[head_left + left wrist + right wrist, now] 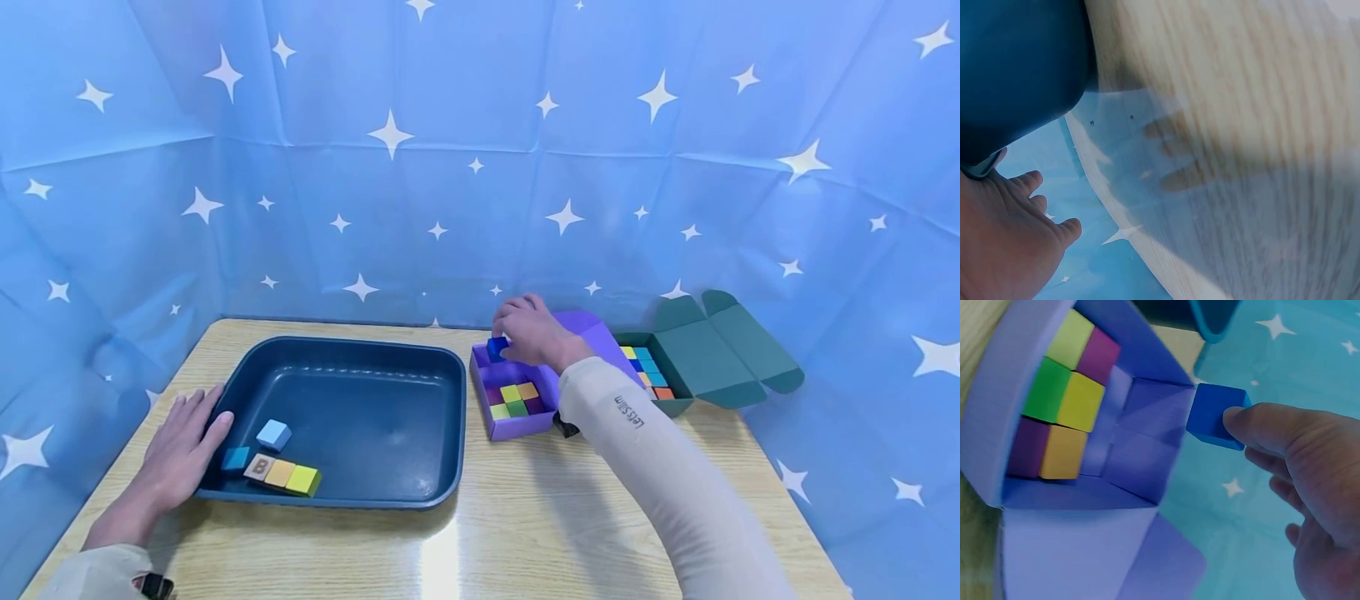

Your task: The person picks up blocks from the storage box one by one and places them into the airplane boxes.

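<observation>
A dark blue cube (1213, 415) is pinched between the thumb and fingers of my right hand (531, 332), above the far edge of an open purple box (521, 427). Inside that box, several cubes in yellow, green, orange and purple (1063, 400) sit in rows along the near side. My left hand (178, 450) rests on the left rim of a dark blue tray (367, 433), its fingers extended. In the tray lie a light blue cube (273, 435), a teal cube (236, 459), a wooden cube marked B (259, 467), an orange cube (280, 473) and a yellow cube (303, 480).
Right of the purple box stands an open green box (678, 406) holding several coloured cubes, its lid (731, 354) folded out to the right. Everything stands on a wood-grain table (510, 517). A blue starred cloth (465, 192) hangs behind and at both sides.
</observation>
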Available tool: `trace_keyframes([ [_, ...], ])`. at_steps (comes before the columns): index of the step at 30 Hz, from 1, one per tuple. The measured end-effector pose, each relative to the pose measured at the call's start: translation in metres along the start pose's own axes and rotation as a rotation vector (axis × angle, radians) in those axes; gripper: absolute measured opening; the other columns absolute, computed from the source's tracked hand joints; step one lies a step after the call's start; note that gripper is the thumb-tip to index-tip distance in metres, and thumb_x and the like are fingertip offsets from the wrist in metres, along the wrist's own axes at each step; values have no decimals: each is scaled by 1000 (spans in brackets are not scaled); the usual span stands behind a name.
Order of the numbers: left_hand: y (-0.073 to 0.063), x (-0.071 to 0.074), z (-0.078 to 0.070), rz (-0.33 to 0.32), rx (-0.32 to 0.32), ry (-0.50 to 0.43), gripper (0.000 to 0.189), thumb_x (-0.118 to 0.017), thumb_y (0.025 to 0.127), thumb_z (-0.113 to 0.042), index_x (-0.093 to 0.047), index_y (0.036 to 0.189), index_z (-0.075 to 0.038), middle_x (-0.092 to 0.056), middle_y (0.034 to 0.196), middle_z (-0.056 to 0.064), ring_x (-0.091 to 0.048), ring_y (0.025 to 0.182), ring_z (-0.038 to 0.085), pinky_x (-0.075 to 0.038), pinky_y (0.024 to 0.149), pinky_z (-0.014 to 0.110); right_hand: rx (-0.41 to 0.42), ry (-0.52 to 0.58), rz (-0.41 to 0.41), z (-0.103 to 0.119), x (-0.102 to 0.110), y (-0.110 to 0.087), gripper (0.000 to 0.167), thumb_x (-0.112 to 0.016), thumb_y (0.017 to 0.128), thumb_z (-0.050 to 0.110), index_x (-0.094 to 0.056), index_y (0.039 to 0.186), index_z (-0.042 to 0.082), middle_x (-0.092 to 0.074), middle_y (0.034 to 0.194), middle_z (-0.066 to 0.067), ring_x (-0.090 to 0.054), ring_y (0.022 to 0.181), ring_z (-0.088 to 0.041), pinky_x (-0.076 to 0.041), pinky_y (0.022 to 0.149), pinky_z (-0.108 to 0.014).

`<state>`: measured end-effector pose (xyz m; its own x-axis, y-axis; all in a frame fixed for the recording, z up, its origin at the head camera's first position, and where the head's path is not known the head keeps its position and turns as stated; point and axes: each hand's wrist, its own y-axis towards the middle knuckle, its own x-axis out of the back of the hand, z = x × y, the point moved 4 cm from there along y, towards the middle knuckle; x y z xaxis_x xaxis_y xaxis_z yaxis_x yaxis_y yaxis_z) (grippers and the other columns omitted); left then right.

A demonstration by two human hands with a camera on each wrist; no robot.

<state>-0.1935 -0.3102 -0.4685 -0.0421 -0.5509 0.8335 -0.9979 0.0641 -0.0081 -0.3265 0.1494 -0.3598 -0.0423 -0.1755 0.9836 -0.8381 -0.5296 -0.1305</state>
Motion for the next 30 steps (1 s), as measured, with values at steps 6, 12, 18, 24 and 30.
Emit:
trace_keyframes([
  [6,0,0,-1,-8,3,4,67,-27,106,-44,-1,158,-11,0,157,37,15,144,54,6,108,77,7,-13,35,4,-20,3,33,-73,87,32,-70,118,19,-60,135,-1,-41,138,-26,-17,121,-55],
  [12,1,1,-3,-18,-4,6,66,-27,106,-43,-1,158,-11,-1,156,37,15,144,54,5,107,78,17,-10,70,9,-36,5,34,-72,88,30,-70,120,19,-59,136,-1,-42,138,-26,-16,122,-54],
  [18,1,2,-2,-19,-3,2,66,-27,106,-43,-2,158,-11,-2,157,37,14,144,53,4,107,78,24,-21,76,14,-47,7,36,-73,87,34,-70,120,20,-60,136,1,-42,138,-24,-15,122,-53],
  [24,1,1,0,-10,3,1,66,-26,106,-44,-1,158,-12,-1,157,37,15,144,53,4,107,78,29,3,85,17,-55,9,36,-74,86,32,-70,120,20,-61,133,1,-42,138,-24,-14,123,-52],
  [30,0,0,0,-20,-4,-10,66,-27,106,-42,-2,158,-10,-2,156,37,14,145,54,4,108,77,28,18,103,20,-60,11,36,-74,86,32,-70,119,18,-62,134,1,-41,139,-24,-15,123,-52],
])
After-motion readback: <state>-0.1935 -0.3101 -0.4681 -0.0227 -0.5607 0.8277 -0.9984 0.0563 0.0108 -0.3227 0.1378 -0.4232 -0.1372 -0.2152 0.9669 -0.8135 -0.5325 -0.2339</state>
